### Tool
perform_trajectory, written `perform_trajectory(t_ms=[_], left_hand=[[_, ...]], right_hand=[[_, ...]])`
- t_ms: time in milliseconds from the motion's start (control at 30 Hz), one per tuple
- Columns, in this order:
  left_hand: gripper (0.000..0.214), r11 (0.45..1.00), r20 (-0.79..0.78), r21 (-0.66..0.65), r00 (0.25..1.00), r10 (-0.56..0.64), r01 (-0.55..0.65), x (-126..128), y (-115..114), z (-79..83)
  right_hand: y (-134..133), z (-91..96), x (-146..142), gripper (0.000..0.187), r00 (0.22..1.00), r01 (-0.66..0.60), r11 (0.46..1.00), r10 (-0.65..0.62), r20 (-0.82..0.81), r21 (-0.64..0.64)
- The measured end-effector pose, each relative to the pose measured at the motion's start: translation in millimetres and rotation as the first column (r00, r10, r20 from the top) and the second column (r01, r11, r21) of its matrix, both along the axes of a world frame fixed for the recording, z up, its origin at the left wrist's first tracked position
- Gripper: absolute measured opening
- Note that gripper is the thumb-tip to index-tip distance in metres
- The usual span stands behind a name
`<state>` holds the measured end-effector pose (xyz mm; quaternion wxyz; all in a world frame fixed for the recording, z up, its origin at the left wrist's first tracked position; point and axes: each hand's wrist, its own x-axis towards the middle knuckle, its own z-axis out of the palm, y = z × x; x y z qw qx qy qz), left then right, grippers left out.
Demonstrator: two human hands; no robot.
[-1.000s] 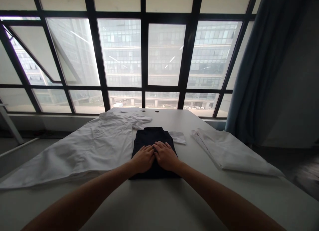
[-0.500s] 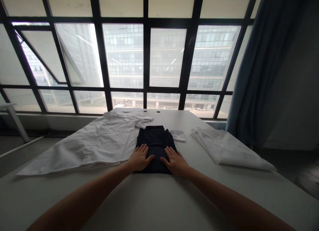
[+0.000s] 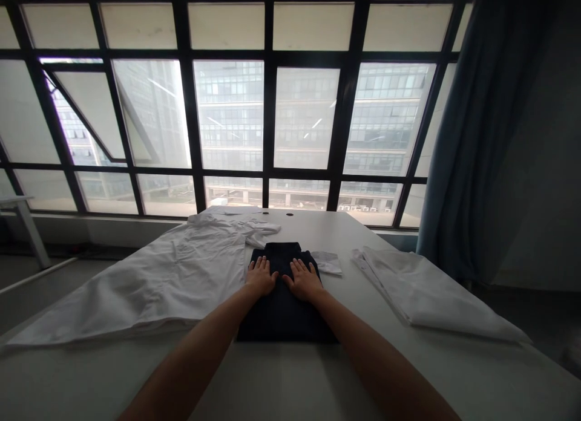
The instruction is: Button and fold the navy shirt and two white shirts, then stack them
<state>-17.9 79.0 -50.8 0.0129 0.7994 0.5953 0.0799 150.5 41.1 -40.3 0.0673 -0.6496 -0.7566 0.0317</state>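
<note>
A dark folded garment (image 3: 284, 315) lies in the middle of the white table (image 3: 290, 378). My left hand (image 3: 260, 276) rests flat on its far left part, fingers spread and pointing away from me. My right hand (image 3: 303, 279) lies flat beside it on the far right part, fingers also spread. Both palms press on the fabric and neither holds anything. The two thumbs are close together but apart.
A large white garment (image 3: 149, 282) is spread out on the left of the table. A folded white garment (image 3: 426, 291) lies on the right. A small white cloth piece (image 3: 327, 262) sits behind the dark garment. Windows and a blue curtain (image 3: 472, 137) stand beyond.
Both hands have slid from the near corners of the dark garment to its far part and come closer together. The view has tilted slightly.
</note>
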Motion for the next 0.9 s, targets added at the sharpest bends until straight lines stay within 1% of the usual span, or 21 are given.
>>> perform_trajectory(t_ms=[100, 167, 233, 267, 333, 400, 433, 533, 600, 667, 733, 767, 800, 867, 900], left_hand=[[0.08, 0.993, 0.044, -0.072, 0.994, 0.096, -0.093, -15.4, 24.3, -3.0], [0.083, 0.988, 0.069, -0.092, 0.989, 0.129, -0.122, -24.7, 36.5, -4.1], [0.084, 0.985, 0.072, -0.098, 0.987, 0.146, -0.138, -28.4, 43.8, -4.0], [0.084, 0.984, 0.061, -0.096, 0.986, 0.153, -0.147, -27.6, 45.5, -3.6], [0.081, 0.988, 0.036, -0.056, 0.989, 0.145, -0.142, -21.9, 46.0, -3.1], [0.076, 0.995, 0.024, -0.012, 0.995, 0.096, -0.096, -14.0, 44.0, -3.6], [0.075, 0.998, 0.024, -0.009, 0.998, 0.066, -0.066, -10.5, 42.8, -4.1], [0.076, 0.998, 0.03, -0.066, 0.999, 0.021, -0.019, -4.8, 39.9, -3.8], [0.077, 0.995, 0.025, -0.093, 0.999, 0.027, -0.025, -3.4, 35.8, 0.2], [0.076, 0.995, 0.013, -0.09, 0.999, 0.042, -0.041, -0.4, 24.6, 6.7], [0.074, 0.998, 0.006, -0.054, 1.0, 0.013, -0.012, 5.9, 2.8, 12.2], [0.073, 0.999, 0.008, -0.025, 0.999, -0.04, 0.04, 9.9, -12.0, 13.3], [0.072, 0.992, 0.017, 0.009, 0.992, -0.128, 0.128, 14.0, -28.7, 13.2], [0.073, 0.937, 0.044, 0.059, 0.937, -0.348, 0.345, 20.6, -63.4, 9.3], [0.074, 0.903, 0.06, 0.072, 0.902, -0.427, 0.423, 22.6, -79.1, 6.4]], right_hand=[[19.6, -5.2, 21.1, 0.082, 0.996, 0.086, 0.994, -0.087, -0.021, -0.064], [26.9, -6.5, 32.3, 0.084, 0.991, 0.127, 0.987, -0.13, -0.022, -0.096], [31.9, -5.8, 36.6, 0.083, 0.988, 0.153, 0.982, -0.154, 0.001, -0.107], [34.2, -5.2, 36.3, 0.082, 0.988, 0.152, 0.984, -0.151, 0.014, -0.092], [39.0, -4.3, 32.2, 0.079, 0.994, 0.108, 0.994, -0.107, 0.026, -0.03], [44.4, -4.8, 27.0, 0.077, 0.999, 0.047, 0.999, -0.048, 0.012, 0.006], [47.1, -5.6, 24.9, 0.078, 0.999, 0.033, 0.999, -0.033, -0.005, -0.004], [53.0, -8.8, 22.8, 0.079, 0.996, 0.06, 0.996, -0.065, -0.059, -0.07], [52.8, -10.7, 24.0, 0.077, 0.991, 0.1, 0.994, -0.104, -0.085, -0.049], [48.4, -11.6, 26.2, 0.073, 0.981, 0.167, 0.985, -0.164, -0.105, 0.029], [41.0, -11.5, 29.3, 0.067, 0.959, 0.266, 0.956, -0.249, -0.136, 0.121], [37.0, -10.9, 31.1, 0.065, 0.943, 0.317, 0.936, -0.294, -0.152, 0.155], [33.4, -10.1, 32.9, 0.064, 0.928, 0.36, 0.917, -0.333, -0.166, 0.175], [28.3, -7.4, 36.9, 0.063, 0.906, 0.412, 0.894, -0.381, -0.182, 0.177], [27.5, -5.7, 38.9, 0.063, 0.9, 0.423, 0.891, -0.393, -0.187, 0.162]])
